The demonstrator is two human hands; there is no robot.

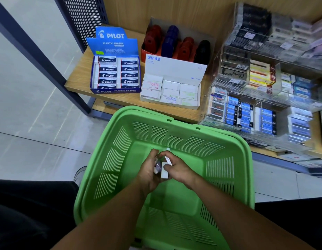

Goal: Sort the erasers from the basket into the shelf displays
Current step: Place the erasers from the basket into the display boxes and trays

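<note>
- The shelf (131, 100) runs across the top of the view, beyond the basket and well apart from both hands.
- The green basket (109, 177) sits below it; its visible floor looks bare apart from what the hands hold.
- The blue eraser box (114, 90) is up and left of the hands; the white eraser box (170, 103) is straight ahead, the nearer one.
- The left hand (149, 175) is curled round a dark-banded eraser (157, 166).
- The right hand (176, 169) pinches a white eraser (164, 171), long axis pointing roughly toward the shelf; both are low inside the basket.
</note>
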